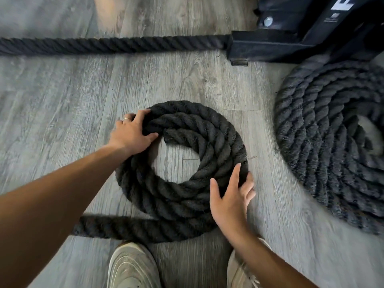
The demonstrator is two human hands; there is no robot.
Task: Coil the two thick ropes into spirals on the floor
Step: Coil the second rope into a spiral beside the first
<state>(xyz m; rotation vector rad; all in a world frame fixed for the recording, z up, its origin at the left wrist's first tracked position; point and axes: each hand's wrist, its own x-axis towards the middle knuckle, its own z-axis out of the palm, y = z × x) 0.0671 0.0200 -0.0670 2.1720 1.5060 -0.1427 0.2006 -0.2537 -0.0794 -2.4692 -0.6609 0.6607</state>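
A thick black rope lies in a small spiral (209, 142) on the grey wood floor in front of me, about two turns around an open middle. Its free tail (124, 227) runs off to the left under my left forearm. My left hand (133, 132) grips the spiral's upper left side, fingers curled over the outer turn and thumb on the inside. My right hand (230, 202) rests on the lower right side with straight, spread fingers. At the right a second, larger rope spiral (324, 142) of several turns lies flat, cut off by the frame edge.
A straight stretch of black rope (116, 45) crosses the floor at the back and meets a black metal frame base (291, 38) at the upper right. My two pale sneakers (133, 265) stand at the bottom, just below the tail.
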